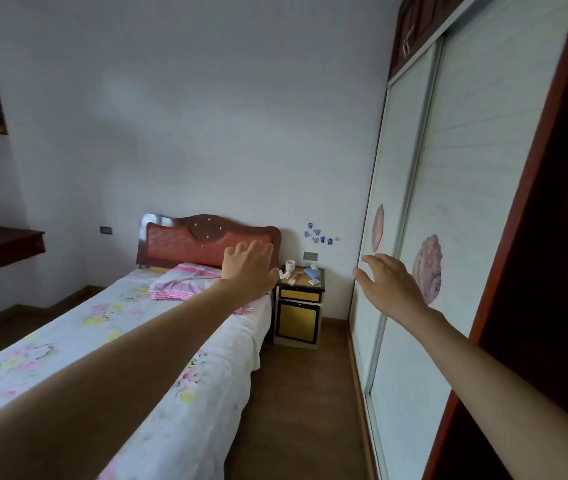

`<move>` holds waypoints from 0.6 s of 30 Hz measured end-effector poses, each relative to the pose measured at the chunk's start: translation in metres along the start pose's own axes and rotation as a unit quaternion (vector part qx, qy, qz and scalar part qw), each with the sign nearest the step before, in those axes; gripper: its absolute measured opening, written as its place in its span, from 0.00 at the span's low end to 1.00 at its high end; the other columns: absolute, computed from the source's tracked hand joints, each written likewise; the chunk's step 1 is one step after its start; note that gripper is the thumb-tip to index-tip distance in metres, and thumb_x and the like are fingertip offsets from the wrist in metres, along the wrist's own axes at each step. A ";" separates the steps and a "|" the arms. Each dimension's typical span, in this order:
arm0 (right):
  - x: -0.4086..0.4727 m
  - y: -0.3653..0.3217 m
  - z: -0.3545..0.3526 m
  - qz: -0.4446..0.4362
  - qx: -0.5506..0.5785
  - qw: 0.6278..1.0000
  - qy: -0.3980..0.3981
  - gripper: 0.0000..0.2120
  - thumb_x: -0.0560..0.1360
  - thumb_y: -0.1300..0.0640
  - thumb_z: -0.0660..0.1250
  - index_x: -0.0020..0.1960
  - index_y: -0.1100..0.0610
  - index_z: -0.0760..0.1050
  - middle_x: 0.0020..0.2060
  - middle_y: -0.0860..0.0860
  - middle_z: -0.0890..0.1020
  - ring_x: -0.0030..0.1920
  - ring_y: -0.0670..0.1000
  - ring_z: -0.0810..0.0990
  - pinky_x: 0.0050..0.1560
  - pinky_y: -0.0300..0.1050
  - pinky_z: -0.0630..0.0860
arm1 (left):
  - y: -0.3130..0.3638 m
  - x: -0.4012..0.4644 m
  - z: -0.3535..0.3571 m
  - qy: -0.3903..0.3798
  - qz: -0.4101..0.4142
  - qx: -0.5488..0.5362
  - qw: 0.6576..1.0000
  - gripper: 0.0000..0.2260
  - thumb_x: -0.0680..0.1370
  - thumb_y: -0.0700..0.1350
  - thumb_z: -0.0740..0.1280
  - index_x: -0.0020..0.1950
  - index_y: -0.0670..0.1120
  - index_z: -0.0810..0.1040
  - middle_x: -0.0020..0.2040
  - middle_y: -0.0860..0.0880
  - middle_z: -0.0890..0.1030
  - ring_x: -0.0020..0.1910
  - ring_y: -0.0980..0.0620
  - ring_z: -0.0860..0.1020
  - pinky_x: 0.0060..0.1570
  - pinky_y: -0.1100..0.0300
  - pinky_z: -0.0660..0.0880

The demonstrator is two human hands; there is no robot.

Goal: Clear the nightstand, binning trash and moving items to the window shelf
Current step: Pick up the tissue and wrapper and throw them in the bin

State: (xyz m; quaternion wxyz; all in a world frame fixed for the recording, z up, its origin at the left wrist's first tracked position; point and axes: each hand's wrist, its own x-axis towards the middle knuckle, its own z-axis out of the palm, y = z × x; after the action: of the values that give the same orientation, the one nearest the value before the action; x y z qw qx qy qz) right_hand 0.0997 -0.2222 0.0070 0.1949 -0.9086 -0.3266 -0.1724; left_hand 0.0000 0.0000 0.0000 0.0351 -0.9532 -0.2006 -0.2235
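A yellow nightstand (298, 317) with dark trim stands against the far wall, between the bed and the wardrobe. On its top sit a white cup (290, 265), crumpled white paper (283, 274), a blue object (309, 272), a small packet (314, 282) and a red-and-white item (295, 279). My left hand (249, 267) is stretched out in the air, fingers apart, holding nothing, in front of the headboard and left of the nightstand. My right hand (388, 284) is also raised and spread, empty, in front of the wardrobe door.
A bed (113, 341) with a floral sheet and red headboard (185, 242) fills the left. A sliding wardrobe (424, 237) lines the right wall. A narrow strip of wooden floor (306, 403) leads to the nightstand. A dark shelf (2, 245) hangs at the far left.
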 end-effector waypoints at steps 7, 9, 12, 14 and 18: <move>0.089 0.010 0.057 0.000 -0.010 1.000 0.001 0.22 0.80 0.48 0.53 0.69 0.58 0.67 0.67 0.55 0.72 0.68 0.56 0.67 0.64 0.51 0.67 | -0.029 0.079 0.048 -0.011 -0.005 0.011 1.000 0.22 0.78 0.54 0.58 0.69 0.46 0.64 0.69 0.45 0.68 0.67 0.43 0.67 0.64 0.47 0.64; 0.122 0.008 0.074 -0.003 -0.015 1.000 0.008 0.22 0.80 0.48 0.53 0.69 0.58 0.67 0.67 0.55 0.72 0.68 0.56 0.67 0.64 0.51 0.67 | -0.044 0.109 0.065 -0.010 -0.007 0.009 1.000 0.22 0.78 0.54 0.58 0.69 0.46 0.65 0.69 0.45 0.69 0.67 0.43 0.67 0.64 0.47 0.65; 0.177 0.005 0.101 -0.013 -0.027 0.999 0.011 0.22 0.80 0.48 0.53 0.69 0.58 0.67 0.66 0.55 0.73 0.68 0.55 0.67 0.63 0.51 0.67 | -0.068 0.157 0.089 -0.014 -0.006 0.005 1.000 0.22 0.78 0.54 0.58 0.70 0.46 0.64 0.69 0.46 0.69 0.68 0.43 0.67 0.64 0.47 0.65; 0.213 0.003 0.116 -0.011 -0.033 0.999 0.012 0.22 0.80 0.48 0.53 0.69 0.58 0.66 0.67 0.55 0.72 0.68 0.55 0.66 0.64 0.51 0.67 | -0.084 0.191 0.102 -0.018 -0.003 0.006 1.000 0.22 0.78 0.54 0.58 0.70 0.47 0.64 0.69 0.46 0.68 0.68 0.43 0.66 0.65 0.47 0.64; 0.268 0.007 0.146 0.004 -0.043 0.999 0.014 0.22 0.80 0.48 0.53 0.69 0.58 0.66 0.67 0.54 0.71 0.69 0.56 0.66 0.64 0.52 0.67 | -0.109 0.249 0.130 -0.022 0.006 0.005 1.000 0.22 0.78 0.54 0.58 0.70 0.46 0.64 0.69 0.46 0.69 0.67 0.43 0.67 0.64 0.47 0.65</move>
State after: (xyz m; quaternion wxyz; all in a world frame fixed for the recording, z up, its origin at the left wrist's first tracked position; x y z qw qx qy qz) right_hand 0.3258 -0.0176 -0.0031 0.1611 -0.9148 -0.3127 -0.1985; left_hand 0.2144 0.2115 -0.0091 0.0364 -0.9589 -0.1969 -0.2011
